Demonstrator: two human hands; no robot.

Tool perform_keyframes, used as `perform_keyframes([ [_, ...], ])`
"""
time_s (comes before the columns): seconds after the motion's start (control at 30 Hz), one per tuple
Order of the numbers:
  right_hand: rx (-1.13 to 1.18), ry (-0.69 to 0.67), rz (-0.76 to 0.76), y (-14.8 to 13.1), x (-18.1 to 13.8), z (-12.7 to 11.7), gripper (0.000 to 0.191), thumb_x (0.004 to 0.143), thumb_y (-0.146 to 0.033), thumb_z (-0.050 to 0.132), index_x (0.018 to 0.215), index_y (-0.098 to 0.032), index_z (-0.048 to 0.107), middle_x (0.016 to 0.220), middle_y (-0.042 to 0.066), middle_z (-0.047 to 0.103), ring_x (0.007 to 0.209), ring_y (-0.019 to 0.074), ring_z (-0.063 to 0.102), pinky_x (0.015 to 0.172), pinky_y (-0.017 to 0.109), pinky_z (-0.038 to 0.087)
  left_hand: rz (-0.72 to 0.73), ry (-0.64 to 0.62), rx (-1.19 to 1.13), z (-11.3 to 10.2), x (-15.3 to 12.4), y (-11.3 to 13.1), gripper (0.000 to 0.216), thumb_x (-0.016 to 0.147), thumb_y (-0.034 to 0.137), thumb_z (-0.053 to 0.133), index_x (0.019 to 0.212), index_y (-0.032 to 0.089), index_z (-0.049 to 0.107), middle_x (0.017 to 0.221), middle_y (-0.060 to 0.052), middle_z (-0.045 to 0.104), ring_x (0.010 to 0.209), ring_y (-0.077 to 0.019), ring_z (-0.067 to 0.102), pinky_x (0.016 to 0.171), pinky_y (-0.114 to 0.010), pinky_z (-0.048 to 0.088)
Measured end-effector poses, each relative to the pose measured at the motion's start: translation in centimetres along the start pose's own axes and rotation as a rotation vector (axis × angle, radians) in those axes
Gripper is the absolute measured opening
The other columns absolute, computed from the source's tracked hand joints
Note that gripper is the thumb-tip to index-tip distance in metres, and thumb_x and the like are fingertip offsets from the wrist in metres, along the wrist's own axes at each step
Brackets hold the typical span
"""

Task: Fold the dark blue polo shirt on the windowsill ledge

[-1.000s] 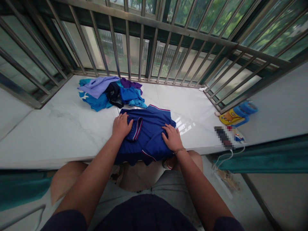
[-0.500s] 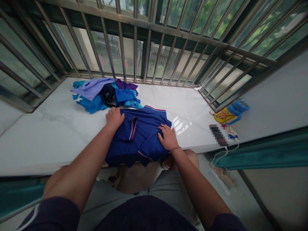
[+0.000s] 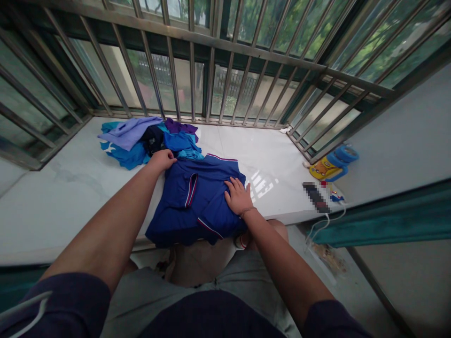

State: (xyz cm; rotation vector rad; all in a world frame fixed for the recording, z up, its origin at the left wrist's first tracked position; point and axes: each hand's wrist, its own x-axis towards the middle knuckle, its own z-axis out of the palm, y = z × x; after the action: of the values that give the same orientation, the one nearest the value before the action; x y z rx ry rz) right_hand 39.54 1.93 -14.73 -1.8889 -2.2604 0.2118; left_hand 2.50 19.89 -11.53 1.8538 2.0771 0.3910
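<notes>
My right hand (image 3: 237,196) lies flat and open on the blue shirt (image 3: 197,199) at the desk (image 3: 70,197) edge. My left hand (image 3: 162,159), its grip loosely curled, touches the shirt's far corner, just beside a pile of clothes (image 3: 148,138).

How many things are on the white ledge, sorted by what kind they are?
Dark blue shirt under the left hand and right hand: 1
Pile of clothes, too tangled to count singly: 1
Yellow and blue toy: 1
Small scrap by the bars: 1
Total: 4, leaving out the blurred items.
</notes>
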Motion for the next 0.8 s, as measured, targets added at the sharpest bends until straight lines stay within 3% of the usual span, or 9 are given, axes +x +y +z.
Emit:
perform_keyframes([
  [0.2, -0.007, -0.048, -0.016, 0.0, 2.2, -0.1, 0.052, 0.116, -0.041, 0.048, 0.167, -0.034, 0.051, 0.183, 0.009, 0.039, 0.169, 0.0361, 0.033, 0.131, 0.087, 0.011, -0.018, 0.065, -0.056, -1.2, -0.3, 0.3, 0.031, 0.091, 0.035, 0.073, 0.117, 0.019, 0.074, 0.125, -0.015, 0.081, 0.115, -0.0310, 0.076, 0.102, -0.040, 0.058],
  [0.3, -0.014, -0.035, -0.036, 0.2, 4.0, -1.0, 0.043, 0.118, -0.043, 0.045, 0.155, -0.031, 0.062, 0.170, 0.013, 0.057, 0.155, 0.0381, 0.051, 0.131, 0.087, 0.009, -0.011, 0.029, -0.073, -1.3, -1.0, -0.1, 0.037, 0.085, 0.036, 0.079, 0.118, 0.020, 0.078, 0.124, -0.014, 0.083, 0.114, -0.0316, 0.078, 0.102, -0.039, 0.059],
  [0.4, -0.035, 0.026, 0.077, 0.3, 7.6, -2.3, 0.039, 0.118, -0.040, 0.045, 0.147, -0.025, 0.066, 0.150, 0.019, 0.069, 0.139, 0.0368, 0.063, 0.132, 0.076, 0.024, -0.006, -0.039, -0.060, -1.4, -1.3, -0.6, 0.026, 0.078, 0.036, 0.085, 0.100, 0.022, 0.084, 0.111, -0.012, 0.086, 0.109, -0.0333, 0.079, 0.098, -0.038, 0.060],
  [0.5, -0.024, 0.013, 0.245, 0.6, 12.1, -3.1, 0.048, 0.112, -0.038, 0.058, 0.155, -0.016, 0.058, 0.157, 0.027, 0.060, 0.143, 0.0410, 0.061, 0.121, 0.063, 0.046, -0.015, -0.104, -0.035, -1.5, -1.1, -0.7, 0.017, 0.071, 0.038, 0.089, 0.078, 0.024, 0.082, 0.091, -0.010, 0.085, 0.097, -0.0342, 0.080, 0.089, -0.038, 0.061],
  [0.57, -0.002, -0.038, 0.288, 1.0, 14.9, -3.4, 0.053, 0.108, -0.041, 0.067, 0.151, -0.010, 0.061, 0.154, 0.031, 0.061, 0.136, 0.0421, 0.066, 0.111, 0.057, 0.054, -0.016, -0.135, -0.029, -1.5, -0.8, -0.6, 0.021, 0.070, 0.042, 0.089, 0.069, 0.024, 0.079, 0.080, -0.008, 0.082, 0.089, -0.0324, 0.080, 0.083, -0.037, 0.061],
  [0.7, 0.059, -0.104, 0.273, 1.8, 18.8, -4.1, 0.031, 0.101, -0.031, 0.076, 0.124, -0.011, 0.074, 0.120, 0.021, 0.079, 0.111, 0.0325, 0.076, 0.094, 0.039, 0.057, 0.006, -0.144, -0.044, -2.0, -0.1, -0.5, 0.027, 0.077, 0.050, 0.086, 0.070, 0.024, 0.080, 0.078, -0.006, 0.081, 0.083, -0.0279, 0.078, 0.077, -0.033, 0.059],
  [0.8, 0.088, -0.038, 0.246, 2.0, 20.0, -5.4, 0.019, 0.106, -0.029, 0.067, 0.119, -0.016, 0.073, 0.116, 0.018, 0.081, 0.109, 0.0298, 0.075, 0.092, 0.036, 0.054, 0.027, -0.110, -0.060, -3.0, 0.2, -1.0, 0.026, 0.084, 0.049, 0.081, 0.082, 0.023, 0.084, 0.088, -0.007, 0.084, 0.088, -0.0274, 0.079, 0.080, -0.033, 0.059],
])
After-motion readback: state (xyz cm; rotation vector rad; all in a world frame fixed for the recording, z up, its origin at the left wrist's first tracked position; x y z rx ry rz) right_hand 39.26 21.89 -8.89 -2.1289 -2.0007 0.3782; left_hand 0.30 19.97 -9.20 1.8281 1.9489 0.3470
